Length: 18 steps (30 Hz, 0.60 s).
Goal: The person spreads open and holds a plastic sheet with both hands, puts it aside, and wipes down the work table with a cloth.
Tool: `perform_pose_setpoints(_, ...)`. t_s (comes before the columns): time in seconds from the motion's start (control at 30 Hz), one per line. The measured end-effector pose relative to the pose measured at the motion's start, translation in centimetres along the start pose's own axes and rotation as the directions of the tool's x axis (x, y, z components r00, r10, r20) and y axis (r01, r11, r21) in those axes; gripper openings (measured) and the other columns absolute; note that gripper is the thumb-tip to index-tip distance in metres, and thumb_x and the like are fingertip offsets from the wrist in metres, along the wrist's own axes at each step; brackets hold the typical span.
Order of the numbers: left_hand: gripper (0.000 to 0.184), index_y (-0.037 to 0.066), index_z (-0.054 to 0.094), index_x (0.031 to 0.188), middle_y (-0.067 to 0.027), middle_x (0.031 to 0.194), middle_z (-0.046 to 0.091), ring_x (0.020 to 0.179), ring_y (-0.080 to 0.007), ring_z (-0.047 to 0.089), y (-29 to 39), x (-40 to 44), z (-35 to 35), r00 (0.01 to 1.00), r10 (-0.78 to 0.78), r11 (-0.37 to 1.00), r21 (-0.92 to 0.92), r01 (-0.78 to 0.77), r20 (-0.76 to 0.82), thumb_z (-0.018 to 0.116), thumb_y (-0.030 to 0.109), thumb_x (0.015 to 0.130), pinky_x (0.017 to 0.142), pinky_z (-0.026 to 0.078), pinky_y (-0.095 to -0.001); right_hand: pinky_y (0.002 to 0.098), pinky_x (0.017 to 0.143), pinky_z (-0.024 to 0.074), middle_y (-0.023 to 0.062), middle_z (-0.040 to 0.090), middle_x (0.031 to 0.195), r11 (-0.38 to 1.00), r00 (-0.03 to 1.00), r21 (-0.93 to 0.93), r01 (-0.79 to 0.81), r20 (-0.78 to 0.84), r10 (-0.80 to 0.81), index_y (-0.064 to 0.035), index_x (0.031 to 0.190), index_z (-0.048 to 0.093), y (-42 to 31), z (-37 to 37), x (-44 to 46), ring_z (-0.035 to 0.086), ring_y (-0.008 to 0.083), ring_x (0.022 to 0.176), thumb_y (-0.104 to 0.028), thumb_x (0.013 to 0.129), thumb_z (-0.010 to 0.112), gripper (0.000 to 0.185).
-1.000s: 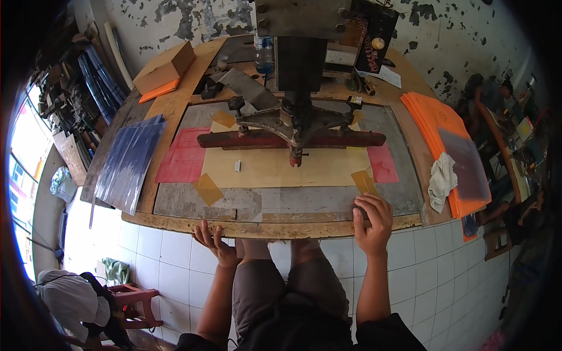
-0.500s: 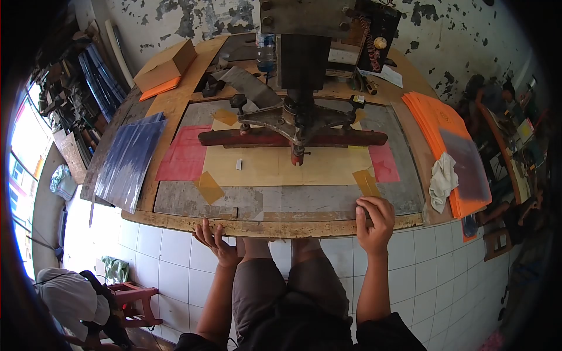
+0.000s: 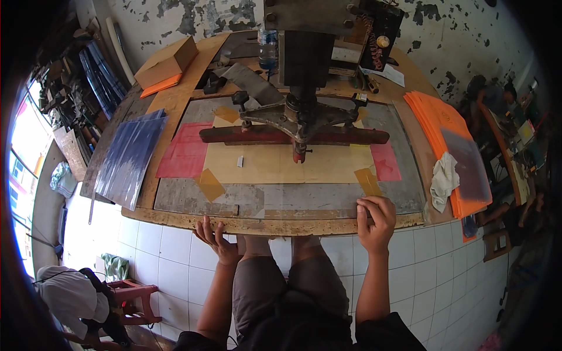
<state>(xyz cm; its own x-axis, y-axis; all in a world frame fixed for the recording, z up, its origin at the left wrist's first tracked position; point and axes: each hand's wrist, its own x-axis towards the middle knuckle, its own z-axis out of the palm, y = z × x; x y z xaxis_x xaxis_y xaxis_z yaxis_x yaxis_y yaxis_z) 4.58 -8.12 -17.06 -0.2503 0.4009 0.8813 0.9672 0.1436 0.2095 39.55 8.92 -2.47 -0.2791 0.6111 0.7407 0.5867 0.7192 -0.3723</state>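
Note:
At the front wooden edge (image 3: 281, 226) of the press table, my left hand (image 3: 219, 241) has its fingers stretched and apart, their tips against the wood. Its thumb lies near the left edge of a faint clear plastic sheet (image 3: 304, 205), which seems to hang slightly over the front edge. My right hand (image 3: 376, 222) pinches at the sheet's right side, thumb against the fingers; the sheet's outline there is hard to see. Beyond lies a pale yellow board (image 3: 263, 167) with pink sheets (image 3: 184, 149) at its ends and brown tape pieces (image 3: 209, 185). A press head with a red bar (image 3: 246, 136) stands above it.
Blue clear sheets (image 3: 132, 158) lie at left, below a cardboard box (image 3: 167, 61). Orange folders (image 3: 436, 128) and a white cloth (image 3: 445, 181) are at right. A water bottle (image 3: 267, 50) stands behind. A person (image 3: 70, 298) is beside a red stool (image 3: 134, 301) at lower left.
The view has shifted slightly, with the table edge a little higher in it. Both hands keep nearly the same places and poses.

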Motion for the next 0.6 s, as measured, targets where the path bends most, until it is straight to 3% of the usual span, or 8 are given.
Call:
perform_pose_setpoints(0.27, 0.070, 0.013, 0.044, 0.152, -0.0257, 0.168, 0.040, 0.160, -0.0503, 0.028, -0.15, -0.15, 0.35, 1.000, 0.009, 0.999, 0.031, -0.008, -0.026, 0.078, 0.031, 0.094, 0.128, 0.018, -0.0726, 0.0424, 0.090, 0.0536, 0.0067, 0.076, 0.105, 1.000, 1.000, 0.016, -0.023, -0.018, 0.023, -0.0035, 0.101, 0.081, 0.00, 0.13, -0.24, 0.072, 0.0284, 0.098, -0.011, 0.097, 0.076, 0.010)
perform_pose_setpoints(0.37, 0.068, 0.019, 0.045, 0.152, -0.0220, 0.169, 0.038, 0.160, -0.0516, 0.029, -0.58, -0.79, 0.65, 0.999, -0.023, 1.000, 0.021, 0.023, -0.027, 0.078, 0.039, 0.095, 0.128, 0.018, -0.0738, 0.0423, 0.089, 0.0544, 0.0080, 0.075, 0.105, 0.999, 0.999, 0.036, -0.030, -0.024, 0.031, -0.0024, 0.102, 0.080, 0.16, 0.23, -0.41, 0.072, 0.0294, 0.098, -0.010, 0.097, 0.075, 0.010)
perform_pose_setpoints(0.6, 0.071, 0.017, 0.046, 0.152, -0.0220, 0.169, 0.039, 0.159, -0.0503, 0.031, -0.55, -0.67, 0.63, 0.999, -0.009, 1.000, 0.027, 0.010, -0.032, 0.079, 0.040, 0.093, 0.128, 0.019, -0.0731, 0.0423, 0.086, 0.0567, 0.0098, 0.075, 0.106, 0.997, 0.999, 0.065, -0.036, -0.021, 0.037, -0.0002, 0.102, 0.080, 0.31, 0.25, -0.52, 0.072, 0.0304, 0.097, -0.007, 0.097, 0.075, 0.009)
